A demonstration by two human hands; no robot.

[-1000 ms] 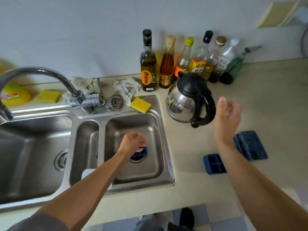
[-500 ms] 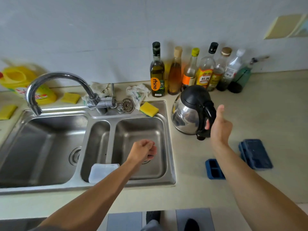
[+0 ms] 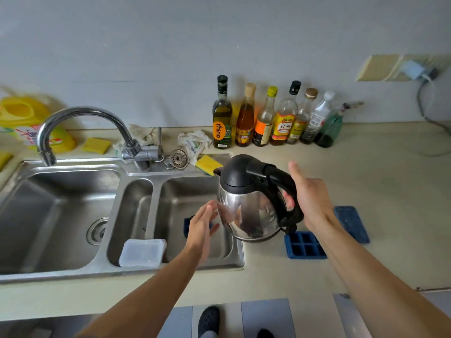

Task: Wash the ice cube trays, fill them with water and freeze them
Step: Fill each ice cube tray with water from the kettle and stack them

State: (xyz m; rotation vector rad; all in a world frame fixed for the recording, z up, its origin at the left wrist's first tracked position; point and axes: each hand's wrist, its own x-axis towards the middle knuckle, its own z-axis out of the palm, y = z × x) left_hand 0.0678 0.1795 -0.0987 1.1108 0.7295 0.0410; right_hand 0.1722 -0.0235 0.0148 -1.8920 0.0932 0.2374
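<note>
The right hand (image 3: 310, 198) wraps its fingers round the black handle of the steel electric kettle (image 3: 249, 206), with a blue gridded ice cube tray (image 3: 303, 245) on the beige counter (image 3: 380, 191) just below its wrist. The left hand (image 3: 202, 225), flat and wide, hovers beside the kettle, over another blue tray (image 3: 187, 224) in the steel sink basin (image 3: 185, 196). The dark olive oil bottle (image 3: 222, 118) reads "rhino"; a yellow-labelled clear bottle (image 3: 284, 120) reads "料酒".

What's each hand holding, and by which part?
Right hand grips the kettle by its black handle. Left hand is open beside the kettle's body, holding nothing.
</note>
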